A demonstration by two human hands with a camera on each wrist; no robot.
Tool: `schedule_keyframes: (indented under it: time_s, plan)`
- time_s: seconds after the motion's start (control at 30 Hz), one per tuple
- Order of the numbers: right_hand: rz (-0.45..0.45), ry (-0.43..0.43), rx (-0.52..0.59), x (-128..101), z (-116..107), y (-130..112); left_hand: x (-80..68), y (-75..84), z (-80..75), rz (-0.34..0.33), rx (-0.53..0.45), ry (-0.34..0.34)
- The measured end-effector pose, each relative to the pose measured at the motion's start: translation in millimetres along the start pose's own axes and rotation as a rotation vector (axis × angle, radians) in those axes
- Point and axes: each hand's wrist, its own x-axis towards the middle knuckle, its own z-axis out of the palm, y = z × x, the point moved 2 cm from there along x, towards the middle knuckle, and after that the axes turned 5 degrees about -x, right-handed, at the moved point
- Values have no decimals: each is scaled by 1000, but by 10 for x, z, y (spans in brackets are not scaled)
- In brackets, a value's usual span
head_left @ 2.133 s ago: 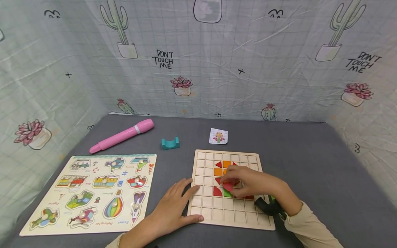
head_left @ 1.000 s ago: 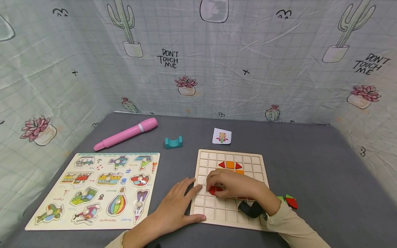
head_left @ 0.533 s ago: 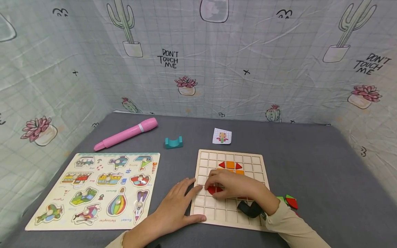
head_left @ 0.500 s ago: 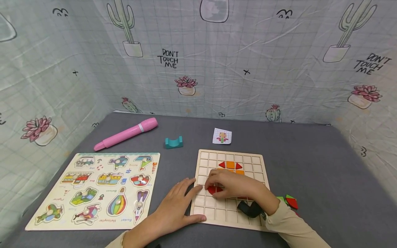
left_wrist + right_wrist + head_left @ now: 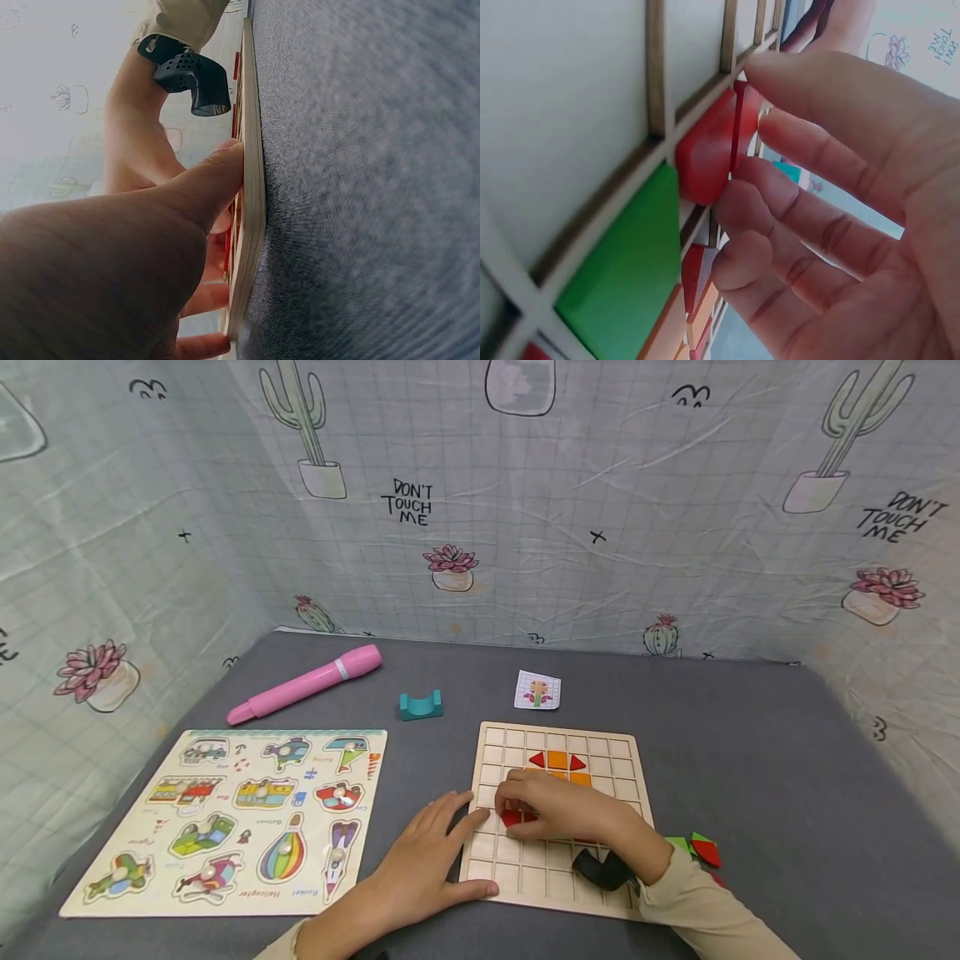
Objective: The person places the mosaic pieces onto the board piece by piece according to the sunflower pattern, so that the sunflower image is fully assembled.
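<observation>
A wooden grid board (image 5: 506, 875) lies on the grey table with coloured tiles in its cells. My right hand (image 5: 562, 806) is over the board's middle left, thumb and fingers curled around a red rounded tile (image 5: 748, 112). Beside that tile, a red quarter-round tile (image 5: 705, 157) sits in a cell, and a green square tile (image 5: 622, 262) lies nearer the camera. Farther up the board are orange squares (image 5: 557, 760) and red triangles (image 5: 577, 762). My left hand (image 5: 420, 860) is spread at the board's left side, its thumb (image 5: 217, 172) resting on the near edge and its fingertips at the left edge.
A knobbed picture puzzle (image 5: 225, 827) lies left. Behind it are a pink pen-shaped toy (image 5: 303, 685) and a teal arch block (image 5: 421, 705). A small pattern card (image 5: 537, 690) lies behind the board. Loose red and green tiles (image 5: 705, 850) lie right of it.
My right hand has moved left across the board with the red tile, then shifted only slightly. Loose tiles behind the right wrist have come into view. The left hand holds its place at the board.
</observation>
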Motion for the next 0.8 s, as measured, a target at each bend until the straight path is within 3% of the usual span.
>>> schedule_keyframes:
  time_s: [0.3, 0.8]
  plan:
    - [34, -10, 2, -20, 19, -28, -4, 12, -19, 12, 5, 10]
    - [-98, 3, 39, -59, -74, 32, 4, 2, -5, -4, -13, -13]
